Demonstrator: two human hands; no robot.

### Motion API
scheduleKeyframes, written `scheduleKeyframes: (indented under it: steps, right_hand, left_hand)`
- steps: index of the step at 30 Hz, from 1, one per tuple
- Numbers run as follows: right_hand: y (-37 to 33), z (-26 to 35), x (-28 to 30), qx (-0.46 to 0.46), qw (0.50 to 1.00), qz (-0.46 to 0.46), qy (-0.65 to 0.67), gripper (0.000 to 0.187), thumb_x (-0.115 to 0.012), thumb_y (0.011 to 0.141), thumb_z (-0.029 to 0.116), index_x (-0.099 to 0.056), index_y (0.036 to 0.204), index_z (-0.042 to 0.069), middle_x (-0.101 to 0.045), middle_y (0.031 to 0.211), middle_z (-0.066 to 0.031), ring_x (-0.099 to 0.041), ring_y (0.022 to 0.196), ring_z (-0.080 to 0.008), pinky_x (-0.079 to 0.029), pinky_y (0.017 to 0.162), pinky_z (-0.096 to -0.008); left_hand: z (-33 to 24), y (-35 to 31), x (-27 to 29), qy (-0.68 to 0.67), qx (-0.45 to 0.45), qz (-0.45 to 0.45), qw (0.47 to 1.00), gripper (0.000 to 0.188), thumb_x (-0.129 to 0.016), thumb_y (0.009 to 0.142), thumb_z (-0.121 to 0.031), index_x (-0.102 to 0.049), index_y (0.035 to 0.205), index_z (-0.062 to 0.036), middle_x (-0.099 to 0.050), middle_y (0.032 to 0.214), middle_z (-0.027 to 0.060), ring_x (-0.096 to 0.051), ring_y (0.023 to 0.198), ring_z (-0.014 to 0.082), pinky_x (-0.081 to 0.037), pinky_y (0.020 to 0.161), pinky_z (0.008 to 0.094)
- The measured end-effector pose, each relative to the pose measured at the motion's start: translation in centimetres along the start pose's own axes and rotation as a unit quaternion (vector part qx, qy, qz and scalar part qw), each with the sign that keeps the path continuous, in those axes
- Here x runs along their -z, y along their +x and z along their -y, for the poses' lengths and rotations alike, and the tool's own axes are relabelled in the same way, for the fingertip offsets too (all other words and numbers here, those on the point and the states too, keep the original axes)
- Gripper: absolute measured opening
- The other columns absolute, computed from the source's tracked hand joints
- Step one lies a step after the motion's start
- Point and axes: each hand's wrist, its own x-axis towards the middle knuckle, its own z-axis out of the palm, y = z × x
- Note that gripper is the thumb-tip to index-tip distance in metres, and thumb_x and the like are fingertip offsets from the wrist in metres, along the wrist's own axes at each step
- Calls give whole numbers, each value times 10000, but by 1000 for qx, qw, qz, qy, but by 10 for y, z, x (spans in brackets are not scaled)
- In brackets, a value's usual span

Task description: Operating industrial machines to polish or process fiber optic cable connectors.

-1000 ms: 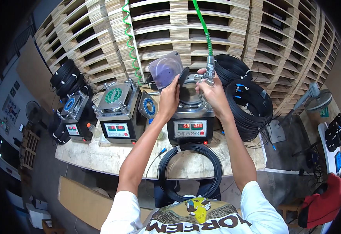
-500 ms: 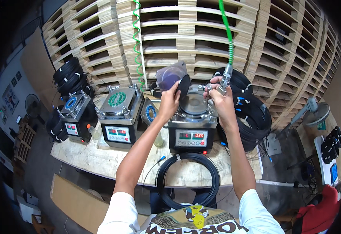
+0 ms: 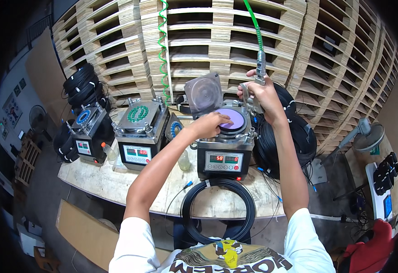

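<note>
Lowered since the earlier frame, the purple disc (image 3: 236,117) lies flat on the machine (image 3: 224,161); our left hand (image 3: 211,124) touches it, fingers extended, while our right hand (image 3: 265,94) grips the metal air gun (image 3: 261,64).

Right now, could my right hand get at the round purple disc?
Probably not freely: your right hand is closed around a silver metal tool, and your left hand covers part of the round purple disc.

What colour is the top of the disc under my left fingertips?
The disc is light purple on top, clearest in the head view.
</note>
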Motion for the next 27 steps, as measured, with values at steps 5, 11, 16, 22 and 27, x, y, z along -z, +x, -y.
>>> scheduleKeyframes:
  steps: [5,11,16,22,27]
  right_hand:
    - [1,-6,6,-30,999,11,13,285,-588,968,96,-453,1218,78,-703,957,-146,-716,848,-200,-580,764,-334]
    - [2,-19,13,-45,999,12,22,258,-564,974,92,-452,1204,65,-705,964,-172,-727,859,-228,-588,771,-347]
    - [3,-25,14,-43,995,54,66,242,-587,933,75,-489,1152,42,-711,960,-191,-740,844,-256,-604,740,-358]
    - [8,-34,-9,-71,975,195,75,199,-560,903,81,-581,1075,-17,-713,939,-195,-739,850,-271,-602,795,-356]
    - [15,-55,-36,-112,962,240,63,186,-576,929,67,-599,1084,-34,-691,994,-155,-725,877,-264,-581,828,-344]
  left_hand:
    - [4,2,0,-23,-2,38,999,564,-645,783,-125,-608,1344,-73,-521,1463,150,-506,1311,347,-408,1119,428]
    - [6,13,12,-64,-5,97,993,542,-643,828,-140,-595,1365,-86,-505,1476,162,-551,1267,359,-424,1108,414]
    - [12,25,25,-130,-11,130,983,436,-587,984,-249,-578,1373,-52,-566,1415,162,-577,1257,308,-450,1081,388]
    - [-33,15,82,-610,72,-144,776,593,-486,1053,-447,-489,1437,6,-651,1084,42,-605,870,87,-552,774,258]
    - [-52,4,121,-487,74,-135,860,447,-615,1014,-289,-571,1361,-10,-727,1013,40,-612,671,61,-529,553,219]
